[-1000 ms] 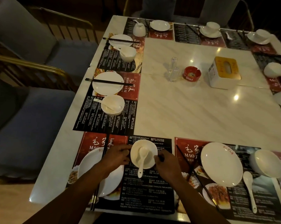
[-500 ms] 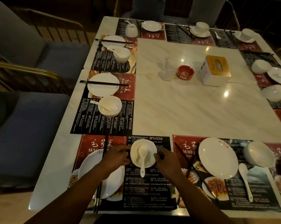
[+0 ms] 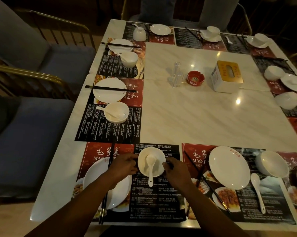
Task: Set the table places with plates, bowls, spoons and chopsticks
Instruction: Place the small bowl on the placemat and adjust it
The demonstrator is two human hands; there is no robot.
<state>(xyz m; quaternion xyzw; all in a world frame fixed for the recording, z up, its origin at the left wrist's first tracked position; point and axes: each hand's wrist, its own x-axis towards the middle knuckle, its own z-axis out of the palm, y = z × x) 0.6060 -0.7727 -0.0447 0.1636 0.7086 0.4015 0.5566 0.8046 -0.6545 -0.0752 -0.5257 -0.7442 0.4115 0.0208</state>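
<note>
Setting: dim dining room, marble table [image 3: 204,117] ringed with placemats.
Grip: left hand [image 3: 125,165] and right hand [image 3: 176,170] clasped opposite sides of the bowl [image 3: 151,164] on the near-left mat, spoon [image 3: 150,170] resting in it.
Near-left place: plate [image 3: 122,194] under the left forearm, chopsticks [image 3: 104,206] across it; looked nearly complete.
Done: two left-side places looked set.
Left: near-right place loose, its spoon on the mat; far and right places uneven.
Unclear: right edge cut off; far settings small and dark.

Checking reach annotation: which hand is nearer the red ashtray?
Right. The right hand sits at the bowl's right rim, closer to the ashtray; the left hand is at its left rim.
</note>
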